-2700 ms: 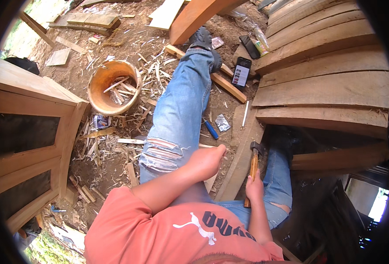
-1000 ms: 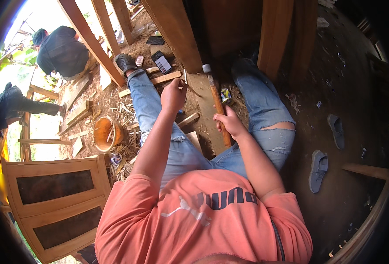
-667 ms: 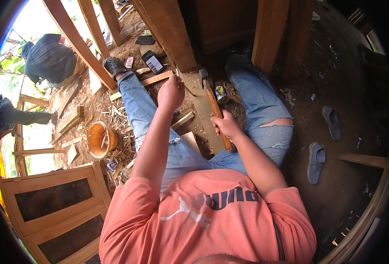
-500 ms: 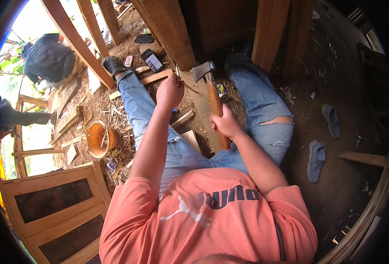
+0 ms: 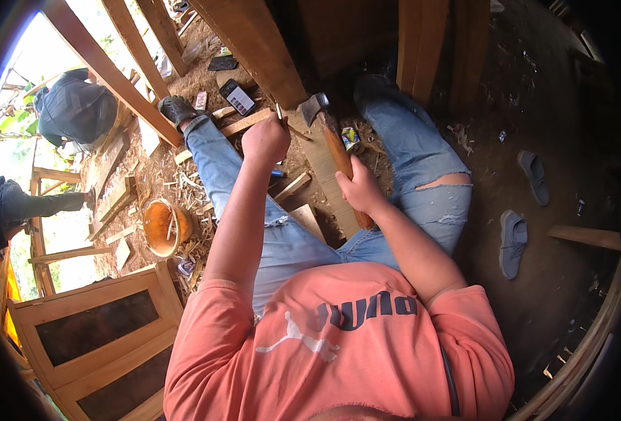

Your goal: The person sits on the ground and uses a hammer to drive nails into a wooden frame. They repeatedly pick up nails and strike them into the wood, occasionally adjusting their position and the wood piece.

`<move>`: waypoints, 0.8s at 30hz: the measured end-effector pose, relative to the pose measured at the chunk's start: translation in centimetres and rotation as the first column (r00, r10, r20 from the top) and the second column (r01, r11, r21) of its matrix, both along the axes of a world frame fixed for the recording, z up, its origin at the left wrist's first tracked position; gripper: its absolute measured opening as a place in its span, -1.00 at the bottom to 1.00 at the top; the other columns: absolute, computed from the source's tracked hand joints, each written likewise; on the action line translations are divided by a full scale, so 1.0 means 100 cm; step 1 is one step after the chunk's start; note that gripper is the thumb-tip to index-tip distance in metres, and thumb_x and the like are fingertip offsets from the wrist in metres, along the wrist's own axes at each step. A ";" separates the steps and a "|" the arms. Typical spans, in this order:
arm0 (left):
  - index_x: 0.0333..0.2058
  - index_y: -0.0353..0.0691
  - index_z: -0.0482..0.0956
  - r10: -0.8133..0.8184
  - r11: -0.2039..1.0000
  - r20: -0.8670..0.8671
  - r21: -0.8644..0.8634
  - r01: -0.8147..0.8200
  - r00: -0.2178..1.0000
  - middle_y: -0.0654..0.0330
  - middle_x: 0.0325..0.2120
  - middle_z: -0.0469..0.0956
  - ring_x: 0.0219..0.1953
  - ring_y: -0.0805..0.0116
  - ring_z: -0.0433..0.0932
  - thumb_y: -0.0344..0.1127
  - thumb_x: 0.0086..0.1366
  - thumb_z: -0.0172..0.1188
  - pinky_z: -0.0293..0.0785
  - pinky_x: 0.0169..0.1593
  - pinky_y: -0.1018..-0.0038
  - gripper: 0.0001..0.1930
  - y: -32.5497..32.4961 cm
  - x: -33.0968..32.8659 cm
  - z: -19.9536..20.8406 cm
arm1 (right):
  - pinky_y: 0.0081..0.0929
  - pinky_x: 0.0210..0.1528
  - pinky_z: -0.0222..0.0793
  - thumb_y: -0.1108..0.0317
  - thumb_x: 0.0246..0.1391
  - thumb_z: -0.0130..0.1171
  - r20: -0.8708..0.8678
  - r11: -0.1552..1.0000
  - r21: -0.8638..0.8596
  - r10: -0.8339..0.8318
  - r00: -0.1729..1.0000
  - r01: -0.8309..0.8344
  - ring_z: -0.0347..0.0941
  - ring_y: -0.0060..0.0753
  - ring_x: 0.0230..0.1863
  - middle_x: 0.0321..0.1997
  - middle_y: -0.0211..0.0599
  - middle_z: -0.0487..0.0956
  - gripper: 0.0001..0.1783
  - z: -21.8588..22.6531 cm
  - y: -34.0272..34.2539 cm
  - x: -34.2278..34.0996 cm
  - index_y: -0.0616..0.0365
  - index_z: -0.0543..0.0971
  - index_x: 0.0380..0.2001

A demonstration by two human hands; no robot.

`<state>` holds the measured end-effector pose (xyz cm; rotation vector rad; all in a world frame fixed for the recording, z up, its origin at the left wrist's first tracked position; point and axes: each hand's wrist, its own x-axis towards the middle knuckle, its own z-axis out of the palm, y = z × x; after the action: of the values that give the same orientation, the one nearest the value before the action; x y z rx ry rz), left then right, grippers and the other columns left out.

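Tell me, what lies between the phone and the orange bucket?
In the head view: a wood strip by the phone, then the jeans-clad left leg, then wood shavings beside the bucket.

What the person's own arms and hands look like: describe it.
The salmon-pink fabric left sleeve and matching right sleeve are short. The arms below are bare, as are the left hand and right hand: no glove, watch or bracelet shows. A thin dark strip runs beside the right sleeve; cord or trim, I can't tell.
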<state>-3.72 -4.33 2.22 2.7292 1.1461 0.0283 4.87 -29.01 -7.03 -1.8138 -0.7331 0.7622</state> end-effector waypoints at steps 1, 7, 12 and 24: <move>-0.17 -0.24 0.69 -0.006 1.000 -0.011 0.004 0.006 1.000 -0.11 -0.27 0.79 -0.15 -0.19 0.77 0.00 0.60 0.01 0.66 -0.05 -0.08 -0.58 0.001 0.000 0.000 | 0.18 -0.02 0.56 0.16 0.36 0.23 0.006 1.000 -0.006 0.011 1.000 -0.011 0.65 0.49 -0.01 -0.15 0.35 0.72 -0.56 0.004 0.001 -0.001 0.30 0.54 0.09; -0.19 -0.23 0.73 0.010 0.999 -0.064 0.033 -0.008 0.998 -0.11 -0.28 0.79 -0.16 -0.20 0.78 0.10 0.64 -0.03 0.66 -0.06 -0.08 -0.47 0.007 -0.001 -0.005 | 0.15 -0.03 0.56 0.20 0.37 0.23 0.079 0.999 -0.052 -0.003 0.997 0.007 0.65 0.48 -0.02 -0.14 0.35 0.71 -0.60 0.023 0.007 -0.014 0.31 0.53 0.07; -0.21 -0.23 0.76 0.054 0.997 -0.061 0.049 -0.051 0.997 -0.12 -0.31 0.79 -0.19 -0.20 0.78 0.16 0.64 -0.05 0.68 -0.09 -0.07 -0.42 0.001 -0.009 -0.007 | 0.10 0.00 0.55 0.24 0.39 0.24 0.028 0.998 0.056 0.003 1.000 -0.004 0.65 0.46 0.02 -0.11 0.34 0.71 -0.60 0.032 0.012 -0.024 0.33 0.53 0.11; -0.22 -0.24 0.62 -0.099 0.994 0.214 0.058 0.088 0.972 -0.11 -0.40 0.72 -0.26 -0.24 0.73 0.03 0.61 0.10 0.63 -0.16 -0.11 -0.58 0.004 -0.008 -0.027 | 0.15 0.01 0.55 0.20 0.40 0.25 0.071 1.000 -0.013 0.028 0.997 -0.027 0.64 0.49 0.03 -0.10 0.36 0.70 -0.56 0.023 0.017 -0.017 0.35 0.51 0.12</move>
<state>-4.50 -3.94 -0.49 2.7350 0.9683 0.3370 3.14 -27.32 -4.75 -1.8530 -0.8029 0.7239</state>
